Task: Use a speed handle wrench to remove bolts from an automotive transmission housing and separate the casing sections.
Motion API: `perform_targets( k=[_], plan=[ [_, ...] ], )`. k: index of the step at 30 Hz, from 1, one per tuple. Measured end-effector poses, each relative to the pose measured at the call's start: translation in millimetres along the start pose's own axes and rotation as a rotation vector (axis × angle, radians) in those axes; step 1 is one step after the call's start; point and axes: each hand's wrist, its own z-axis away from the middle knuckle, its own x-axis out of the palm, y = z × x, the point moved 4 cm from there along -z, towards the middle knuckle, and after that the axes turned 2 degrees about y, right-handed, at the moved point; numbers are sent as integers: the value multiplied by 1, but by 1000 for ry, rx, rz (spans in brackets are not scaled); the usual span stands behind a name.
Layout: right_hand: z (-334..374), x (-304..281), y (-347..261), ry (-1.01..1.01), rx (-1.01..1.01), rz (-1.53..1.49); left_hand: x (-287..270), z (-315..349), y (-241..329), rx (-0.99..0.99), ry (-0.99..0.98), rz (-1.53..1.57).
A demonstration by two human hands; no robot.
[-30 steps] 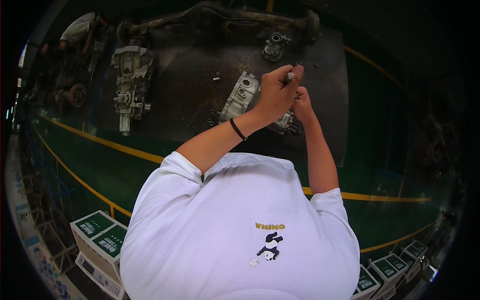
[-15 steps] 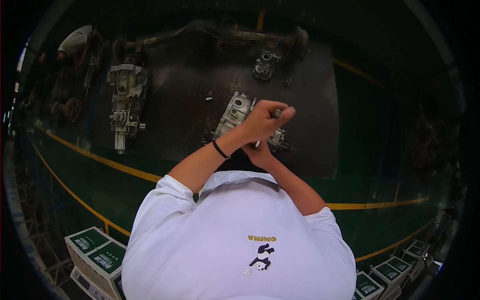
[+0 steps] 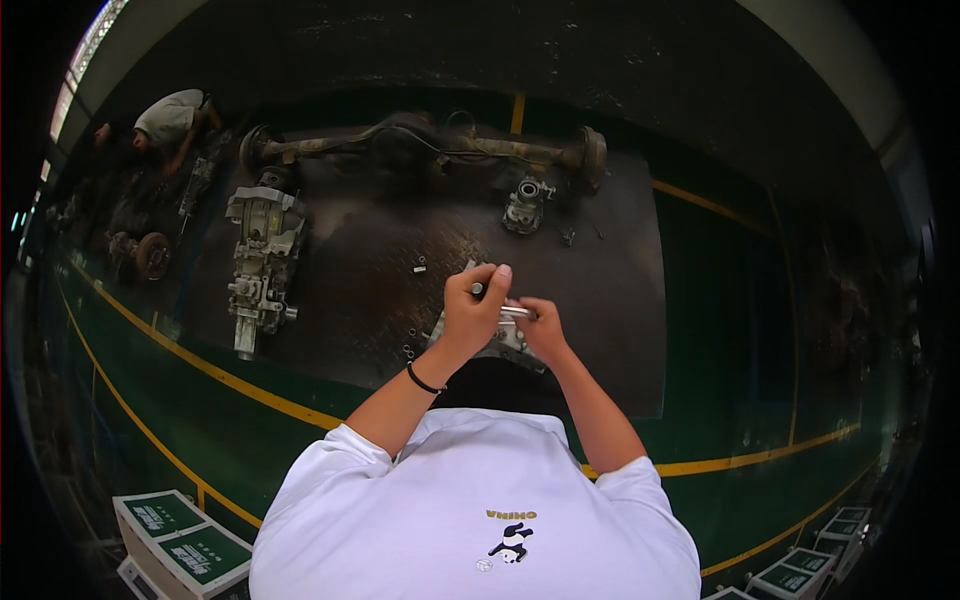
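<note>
My left hand (image 3: 468,322) is closed around a bar whose round metal end (image 3: 477,289) sticks out by the thumb; the rest is hidden in the fist. Close on its right, my right hand (image 3: 544,332) grips a bright silver metal rod (image 3: 517,312), which reaches across toward the left hand. Whether the rod and the bar are one tool I cannot tell. Beneath both hands lies a silver gearbox housing (image 3: 508,350), largely covered by them. Several small nuts or rings (image 3: 409,350) lie left of the housing.
A long gearbox assembly (image 3: 262,260) lies at left on the dark plate (image 3: 350,340). An axle (image 3: 340,143) spans the far side, with a smaller casting (image 3: 527,205) before it. Another person (image 3: 172,118) bends over parts at far left. Green-topped boxes (image 3: 190,540) stand at lower left.
My left hand has turned and moved off the right forearm toward the left; the hands now sit side by side with the silver rod between them. The whole view has tilted, showing more beyond the axle.
</note>
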Motion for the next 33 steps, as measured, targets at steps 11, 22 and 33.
perform_targets(
  k=[11, 22, 33],
  plan=[
    [17, 71, 9, -303, -107, 335, 93, 53, 10, 249, -836, -219],
    [25, -11, -36, -293, -51, 158, 8, -29, -37, -236, -486, 209],
    [-28, 35, -17, 318, -596, 36, 70, 31, 6, 258, -774, -36]
  ],
)
